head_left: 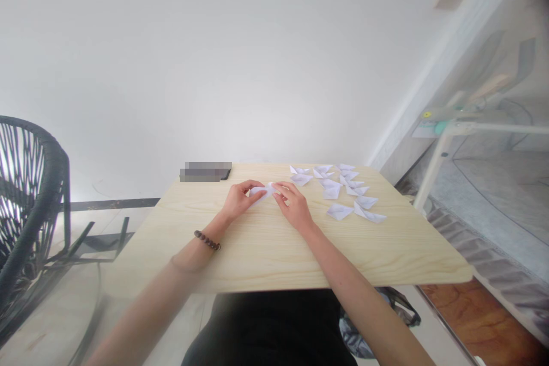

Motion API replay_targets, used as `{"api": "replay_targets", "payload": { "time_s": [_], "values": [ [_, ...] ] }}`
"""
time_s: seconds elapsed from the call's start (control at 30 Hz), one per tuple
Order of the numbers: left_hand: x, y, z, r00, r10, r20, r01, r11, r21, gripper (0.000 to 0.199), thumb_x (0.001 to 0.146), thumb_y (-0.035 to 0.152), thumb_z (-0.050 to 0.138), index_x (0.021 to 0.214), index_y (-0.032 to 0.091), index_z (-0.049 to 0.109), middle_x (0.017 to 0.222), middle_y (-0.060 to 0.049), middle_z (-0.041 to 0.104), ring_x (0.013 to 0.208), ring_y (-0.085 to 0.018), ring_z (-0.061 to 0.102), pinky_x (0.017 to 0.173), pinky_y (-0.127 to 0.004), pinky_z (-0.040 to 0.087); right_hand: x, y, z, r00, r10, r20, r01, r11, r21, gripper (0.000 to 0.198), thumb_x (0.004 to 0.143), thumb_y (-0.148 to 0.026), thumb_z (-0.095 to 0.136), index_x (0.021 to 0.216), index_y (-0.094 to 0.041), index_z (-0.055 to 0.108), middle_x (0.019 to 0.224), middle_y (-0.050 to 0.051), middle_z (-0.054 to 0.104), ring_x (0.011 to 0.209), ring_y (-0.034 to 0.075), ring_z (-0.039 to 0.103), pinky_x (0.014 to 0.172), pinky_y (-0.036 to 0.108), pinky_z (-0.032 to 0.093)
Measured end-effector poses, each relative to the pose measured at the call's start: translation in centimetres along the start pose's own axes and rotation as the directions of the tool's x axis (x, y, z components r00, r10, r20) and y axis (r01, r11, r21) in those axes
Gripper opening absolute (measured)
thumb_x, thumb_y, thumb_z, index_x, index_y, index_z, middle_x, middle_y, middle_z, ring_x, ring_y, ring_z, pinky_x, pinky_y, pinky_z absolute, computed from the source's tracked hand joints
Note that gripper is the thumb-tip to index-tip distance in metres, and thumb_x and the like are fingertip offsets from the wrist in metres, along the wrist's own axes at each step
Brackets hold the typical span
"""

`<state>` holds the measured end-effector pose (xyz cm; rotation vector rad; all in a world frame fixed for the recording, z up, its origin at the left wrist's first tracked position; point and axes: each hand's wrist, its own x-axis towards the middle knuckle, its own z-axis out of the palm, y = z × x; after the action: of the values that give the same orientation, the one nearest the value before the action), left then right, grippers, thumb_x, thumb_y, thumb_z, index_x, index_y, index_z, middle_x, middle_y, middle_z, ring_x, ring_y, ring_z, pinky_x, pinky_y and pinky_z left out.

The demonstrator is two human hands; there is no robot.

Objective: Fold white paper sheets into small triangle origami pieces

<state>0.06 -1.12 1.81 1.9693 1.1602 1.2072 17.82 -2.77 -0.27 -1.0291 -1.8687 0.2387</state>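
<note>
Just above the middle of the wooden table (266,257), a small folded piece of white paper (258,190) is held between my two hands. My left hand (240,197) pinches its left part with thumb and fingers. At the paper's right end, the thumb and fingertips of my right hand (294,203) close on it. Its exact folded shape is partly covered by my fingers. To the right of my right hand lie several folded white paper boats (340,211), grouped in loose rows toward the table's far right.
A dark flat object (226,173), mostly blurred out, lies at the table's far left edge. A black woven chair (55,166) stands to the left. Behind the table rises a white wall (240,68). At right is a white metal frame (437,163). A bag (355,334) sits below the table.
</note>
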Motion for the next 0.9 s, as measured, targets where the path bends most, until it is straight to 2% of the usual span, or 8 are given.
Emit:
{"api": "replay_targets", "payload": {
  "time_s": [0.13,0.43,0.57,0.7,0.77,0.83,0.9],
  "values": [
    [-0.1,0.2,-0.2,0.998,0.051,0.03,-0.053,0.997,0.056,0.029,0.073,0.042,0.053,0.085,0.017,0.062,0.086,-0.003,0.065,0.077,-0.015,0.056,0.068,-0.024,0.04,0.0,0.4,0.1,1.0,0.018,0.01,-0.019,0.999,0.049,0.027,0.082,-0.031,0.043,0.103,-0.024,0.057,0.11,0.005,0.051,0.067,0.008,0.055,0.058,0.02,0.049],
    [-0.2,0.1,-0.2,0.984,0.158,0.081,-0.172,0.965,0.197,0.023,0.076,0.038,0.051,0.082,0.019,0.064,0.08,-0.003,0.063,0.072,-0.013,0.055,0.067,-0.024,0.04,0.2,0.3,-0.2,0.996,0.064,0.059,-0.073,0.984,0.163,0.018,0.078,-0.028,0.048,0.078,-0.018,0.062,0.11,0.007,0.053,0.072,0.01,0.057,0.054,0.02,0.048],
    [-0.1,-0.2,-0.1,0.959,0.269,0.088,-0.283,0.921,0.267,0.02,0.078,0.034,0.05,0.082,0.02,0.064,0.078,-0.004,0.061,0.073,-0.014,0.052,0.07,-0.026,0.04,0.3,0.6,0.0,0.992,0.108,0.071,-0.12,0.97,0.212,0.016,0.076,-0.028,0.05,0.075,-0.017,0.062,0.104,0.007,0.057,0.077,0.012,0.058,0.054,0.019,0.048],
    [0.0,-0.2,-0.1,0.946,0.317,0.063,-0.32,0.889,0.328,0.02,0.078,0.033,0.05,0.082,0.02,0.064,0.074,-0.004,0.06,0.071,-0.014,0.051,0.069,-0.027,0.04,0.2,1.0,0.4,0.981,0.186,0.061,-0.195,0.947,0.257,0.019,0.074,-0.031,0.052,0.086,-0.019,0.062,0.106,0.007,0.057,0.07,0.012,0.06,0.051,0.02,0.049],
    [0.0,-0.3,-0.2,0.945,0.322,0.06,-0.323,0.884,0.339,0.019,0.079,0.033,0.05,0.083,0.02,0.063,0.075,-0.004,0.061,0.071,-0.014,0.051,0.07,-0.027,0.04,0.1,1.1,0.4,0.966,0.242,0.09,-0.258,0.925,0.279,0.023,0.075,-0.034,0.051,0.089,-0.02,0.062,0.098,0.006,0.061,0.062,0.012,0.061,0.049,0.02,0.048],
    [0.0,-0.3,-0.2,0.945,0.322,0.066,-0.324,0.881,0.343,0.019,0.079,0.033,0.05,0.083,0.02,0.063,0.076,-0.004,0.061,0.071,-0.014,0.051,0.071,-0.028,0.04,0.0,1.1,0.4,0.949,0.285,0.137,-0.313,0.908,0.279,0.024,0.076,-0.037,0.049,0.089,-0.02,0.062,0.078,0.004,0.064,0.055,0.012,0.061,0.047,0.02,0.047],
    [0.0,-0.3,-0.2,0.947,0.314,0.071,-0.318,0.883,0.345,0.018,0.079,0.033,0.05,0.083,0.02,0.063,0.077,-0.004,0.061,0.072,-0.015,0.051,0.071,-0.028,0.04,-0.1,1.0,0.3,0.94,0.3,0.165,-0.335,0.905,0.262,0.025,0.077,-0.037,0.048,0.087,-0.019,0.062,0.059,0.0,0.061,0.05,0.012,0.059,0.047,0.02,0.046]
  ]
}}
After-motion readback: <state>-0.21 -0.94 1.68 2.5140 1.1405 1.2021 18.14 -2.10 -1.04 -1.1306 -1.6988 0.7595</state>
